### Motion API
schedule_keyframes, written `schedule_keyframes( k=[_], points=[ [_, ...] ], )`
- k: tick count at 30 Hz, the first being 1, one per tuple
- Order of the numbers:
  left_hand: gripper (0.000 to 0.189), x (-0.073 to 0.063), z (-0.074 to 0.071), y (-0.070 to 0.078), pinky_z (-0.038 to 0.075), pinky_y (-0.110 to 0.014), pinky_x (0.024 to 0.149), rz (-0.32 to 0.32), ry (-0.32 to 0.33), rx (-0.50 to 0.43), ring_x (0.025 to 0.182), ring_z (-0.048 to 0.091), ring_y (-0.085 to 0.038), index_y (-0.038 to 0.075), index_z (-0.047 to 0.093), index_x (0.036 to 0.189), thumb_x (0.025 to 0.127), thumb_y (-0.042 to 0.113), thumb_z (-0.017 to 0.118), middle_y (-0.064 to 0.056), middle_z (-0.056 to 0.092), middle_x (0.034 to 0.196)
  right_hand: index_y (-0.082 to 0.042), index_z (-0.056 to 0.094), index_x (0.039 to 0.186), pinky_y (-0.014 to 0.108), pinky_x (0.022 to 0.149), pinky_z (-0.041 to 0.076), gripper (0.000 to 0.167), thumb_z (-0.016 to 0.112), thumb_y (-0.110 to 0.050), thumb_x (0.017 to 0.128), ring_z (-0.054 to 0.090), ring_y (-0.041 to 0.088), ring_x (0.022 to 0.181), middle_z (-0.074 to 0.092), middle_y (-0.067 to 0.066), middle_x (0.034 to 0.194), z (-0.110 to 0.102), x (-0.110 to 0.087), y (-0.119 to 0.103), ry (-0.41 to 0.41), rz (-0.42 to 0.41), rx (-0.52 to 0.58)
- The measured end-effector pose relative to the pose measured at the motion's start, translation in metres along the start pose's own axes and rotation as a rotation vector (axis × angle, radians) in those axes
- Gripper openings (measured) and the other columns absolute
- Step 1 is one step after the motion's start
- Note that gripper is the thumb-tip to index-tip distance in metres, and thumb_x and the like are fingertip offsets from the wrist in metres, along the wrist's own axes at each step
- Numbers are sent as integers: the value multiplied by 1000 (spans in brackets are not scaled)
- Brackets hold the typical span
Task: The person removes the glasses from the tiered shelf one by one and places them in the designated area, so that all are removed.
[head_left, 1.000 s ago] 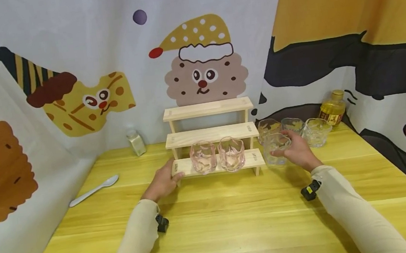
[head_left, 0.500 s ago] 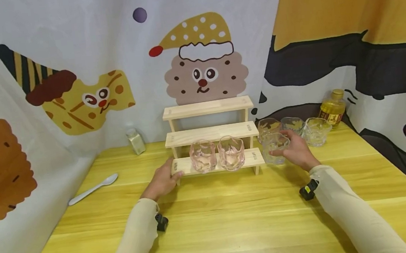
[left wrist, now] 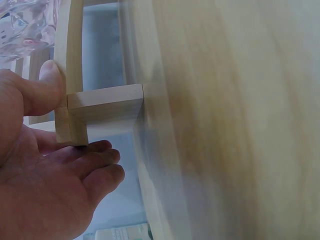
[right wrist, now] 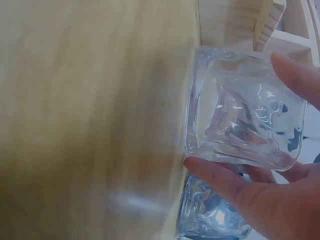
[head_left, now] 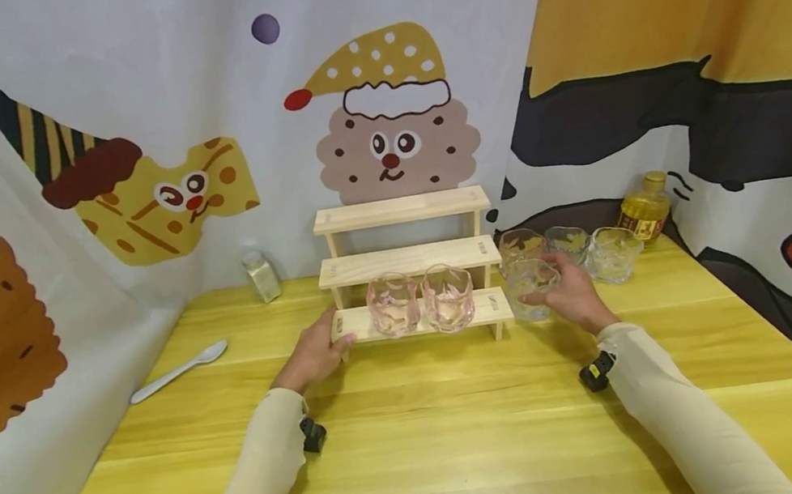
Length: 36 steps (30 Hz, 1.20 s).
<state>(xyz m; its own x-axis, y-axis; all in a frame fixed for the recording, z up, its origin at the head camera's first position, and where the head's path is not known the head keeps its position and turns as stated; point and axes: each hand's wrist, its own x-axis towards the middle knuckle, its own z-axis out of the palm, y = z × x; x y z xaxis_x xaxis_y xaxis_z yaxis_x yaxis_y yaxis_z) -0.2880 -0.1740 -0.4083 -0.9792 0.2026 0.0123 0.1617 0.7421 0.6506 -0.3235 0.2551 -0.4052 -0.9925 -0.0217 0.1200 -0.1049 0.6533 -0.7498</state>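
Clear glass, perhaps on table — right fingers gripping it; left fingers pinch stand.

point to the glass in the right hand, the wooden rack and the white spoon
Held glass [right wrist: 244, 107]: right wrist view, on its side wall.
Wooden rack [head_left: 408, 260]: head view, on its middle shelf.
White spoon [head_left: 174, 375]: head view, on its handle.

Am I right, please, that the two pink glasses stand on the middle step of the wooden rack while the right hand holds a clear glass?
Not quite: the pink glasses stand on the lowest step of the wooden rack, not the middle one, as the head view shows. The right hand does hold a clear glass.
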Motion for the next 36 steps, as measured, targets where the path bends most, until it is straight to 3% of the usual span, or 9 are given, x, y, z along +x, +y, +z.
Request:
schedule_keyframes(
  k=[2, 5, 9, 13, 17, 20, 25, 36],
  points=[
    [70, 0, -1, 1, 41, -56, 112, 2, 3, -2, 133, 51, -43, -1, 17, 159, 105, 23, 54, -29, 50, 146, 4, 17, 157, 65, 111, 37, 106, 83, -31, 82, 38, 54, 138, 32, 34, 156, -1, -1, -6, -26, 20, -24],
    [68, 0, 0, 1, 43, -56, 110, 9, 9, -4, 131, 53, -43, 0, 20, 159, 105, 23, 54, -28, 52, 143, 4, 3, 159, 70, 119, 17, 114, 81, -33, 84, 18, 60, 146, 19, 40, 158, -4, -7, -22, -28, 24, -95],
    [67, -3, 0, 0, 45, -55, 107, 6, 5, 4, 126, 57, -41, -1, 21, 158, 105, 22, 54, -28, 55, 139, 2, 8, 159, 74, 118, 1, 105, 78, -30, 87, -2, 60, 149, 14, 40, 159, -2, -23, -53, 60, -70, -140],
    [66, -3, -2, -2, 45, -55, 107, 20, 14, 6, 126, 57, -41, -1, 22, 158, 105, 21, 54, -29, 55, 140, -1, 25, 157, 71, 119, 10, 86, 75, -24, 91, 10, 51, 151, 27, 30, 159, 10, -39, -83, 133, -244, -90],
    [66, -2, -2, -1, 44, -55, 108, 32, 20, 8, 129, 55, -42, -2, 23, 158, 105, 21, 54, -30, 53, 142, -5, 26, 158, 68, 117, 25, 83, 73, -25, 92, 27, 46, 148, 31, 23, 160, 26, -48, -102, 84, -320, -30],
    [66, -1, -3, -1, 42, -56, 110, 30, 19, 12, 132, 53, -43, -2, 23, 157, 105, 22, 55, -30, 51, 145, -7, 23, 159, 67, 114, 33, 88, 75, -28, 91, 33, 45, 145, 30, 23, 160, 40, -51, -110, 24, -320, -15],
    [67, -1, -3, 0, 41, -56, 112, 26, 15, 26, 134, 50, -44, -2, 21, 158, 105, 23, 54, -30, 48, 147, -8, 25, 158, 64, 111, 39, 95, 81, -30, 85, 43, 43, 138, 35, 22, 157, 61, -46, -116, -11, -307, -17],
    [67, -2, -2, 2, 41, -57, 112, 22, 3, 32, 135, 50, -45, -3, 20, 158, 105, 23, 53, -31, 47, 148, -7, 24, 158, 60, 111, 42, 93, 81, -25, 86, 42, 41, 144, 35, 19, 161, 82, -36, -116, -43, -214, 104]
  ],
)
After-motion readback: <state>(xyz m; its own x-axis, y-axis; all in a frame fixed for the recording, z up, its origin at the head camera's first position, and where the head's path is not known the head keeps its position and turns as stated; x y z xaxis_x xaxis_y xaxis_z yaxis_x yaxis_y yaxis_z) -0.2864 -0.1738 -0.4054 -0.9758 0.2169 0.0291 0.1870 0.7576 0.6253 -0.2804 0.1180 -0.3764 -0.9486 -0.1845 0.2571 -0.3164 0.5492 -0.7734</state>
